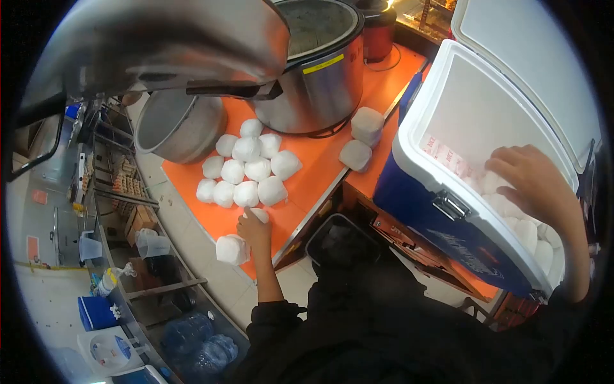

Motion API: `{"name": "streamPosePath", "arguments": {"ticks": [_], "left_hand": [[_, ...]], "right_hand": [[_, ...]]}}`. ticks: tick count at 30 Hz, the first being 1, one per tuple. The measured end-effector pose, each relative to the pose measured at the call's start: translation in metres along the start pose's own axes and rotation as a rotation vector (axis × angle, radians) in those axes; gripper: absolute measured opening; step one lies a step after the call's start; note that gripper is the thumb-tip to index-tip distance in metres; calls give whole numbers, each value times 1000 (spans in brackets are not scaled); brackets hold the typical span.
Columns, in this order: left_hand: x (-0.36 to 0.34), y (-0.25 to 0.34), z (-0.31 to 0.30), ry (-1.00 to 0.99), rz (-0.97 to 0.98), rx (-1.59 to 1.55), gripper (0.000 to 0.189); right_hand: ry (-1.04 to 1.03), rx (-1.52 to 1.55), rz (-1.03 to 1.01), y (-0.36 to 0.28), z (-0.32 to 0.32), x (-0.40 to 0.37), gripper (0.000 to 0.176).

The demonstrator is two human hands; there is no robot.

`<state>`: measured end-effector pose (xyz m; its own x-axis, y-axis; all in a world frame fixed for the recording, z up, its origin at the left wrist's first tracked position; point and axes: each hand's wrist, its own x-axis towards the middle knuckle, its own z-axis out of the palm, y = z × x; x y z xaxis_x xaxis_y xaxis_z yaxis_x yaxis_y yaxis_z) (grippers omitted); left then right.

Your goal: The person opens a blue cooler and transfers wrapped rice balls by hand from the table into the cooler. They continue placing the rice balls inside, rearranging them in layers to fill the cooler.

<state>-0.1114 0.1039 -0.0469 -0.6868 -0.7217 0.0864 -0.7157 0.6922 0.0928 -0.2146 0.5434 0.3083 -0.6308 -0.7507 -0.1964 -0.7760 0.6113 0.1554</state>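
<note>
On the orange tabletop (pixel 307 185), my left hand (pixel 254 230) is wrapped round a white wrapped bundle (pixel 258 216) at the near end of a group of similar bundles (pixel 246 148). Another white bundle (pixel 232 249) lies beside that hand, near the table's edge. At the right, my right hand (pixel 527 179) reaches into an open blue and white cooler (pixel 409 150), over many white wrapped pieces (pixel 521 233). Its fingers are bent at the pieces; whether they grip one cannot be made out.
Two bundles (pixel 361 137) sit beside the cooler. A large steel cooker (pixel 313 89) and a grey metal pot (pixel 182 125) stand at the back. A shiny metal lid (pixel 192 38) fills the upper left. Shelves (pixel 137 246) and clear plastic bottles (pixel 198 342) are at the left.
</note>
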Motion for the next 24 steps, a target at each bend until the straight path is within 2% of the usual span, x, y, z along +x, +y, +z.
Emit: {"name": "streamPosePath", "arguments": {"ticks": [3,4,5,9,11,12,15,16,18,20,22,23,24], "left_hand": [[-20,14,-21,10,14,58,71],[-25,16,-23,-28,-6,-59,72],[-29,18,-25,-65,-25,-177,72],[-46,13,-7,24,-51,-230,73],[-58,17,-19,-29,-49,-431,73],[-65,19,-27,-27,-48,-432,73],[-79,36,-70,163,7,-703,71],[-84,47,-95,214,43,-783,71],[-97,90,-176,350,209,-919,75],[-112,135,-241,340,438,-1253,77],[-121,172,-285,243,853,-1347,77],[-117,186,-290,356,905,-1168,80],[-113,201,-294,469,947,-986,82]], "right_hand": [[106,-65,48,-14,-14,-9,32],[149,-85,66,-18,-17,-10,32],[155,-67,65,-21,-22,-10,31],[111,-118,2,-31,-28,-4,30],[267,-20,-66,-33,-23,3,25],[269,-22,-65,-34,-23,6,25],[143,328,-52,-38,-34,18,21],[145,319,-35,-40,-38,24,21],[126,657,-166,-44,-42,35,24],[161,919,-209,-55,-45,46,32],[183,1135,-153,-64,-42,48,53],[185,1131,-121,-60,-43,45,53],[264,982,-129,-54,-46,43,56]]}}
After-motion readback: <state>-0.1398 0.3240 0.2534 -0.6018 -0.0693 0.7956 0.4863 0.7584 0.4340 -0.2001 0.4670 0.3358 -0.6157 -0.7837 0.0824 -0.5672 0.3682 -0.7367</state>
